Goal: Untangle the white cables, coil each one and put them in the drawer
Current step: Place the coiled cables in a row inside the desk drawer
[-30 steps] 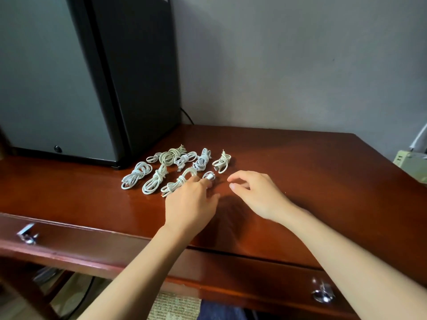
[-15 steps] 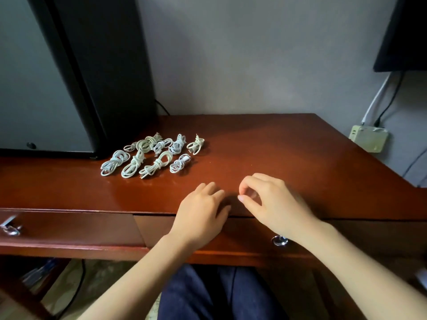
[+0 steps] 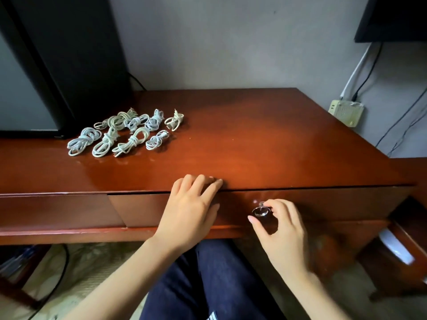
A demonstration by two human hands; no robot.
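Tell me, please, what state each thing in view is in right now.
cables, coiled in bundles, lying on the desk, none in the drawer
drawer, shut or barely ajar, no inside showing
right hand, fingers curled on the knob
knob, pinched, not visibly pulled out
left hand, fingers laid over the desk edge, holding nothing
socket box, two cords plugged in

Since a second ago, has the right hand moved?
Yes: right hand went from the coiled white cables down to the silver ring pull on red-brown wooden drawer.
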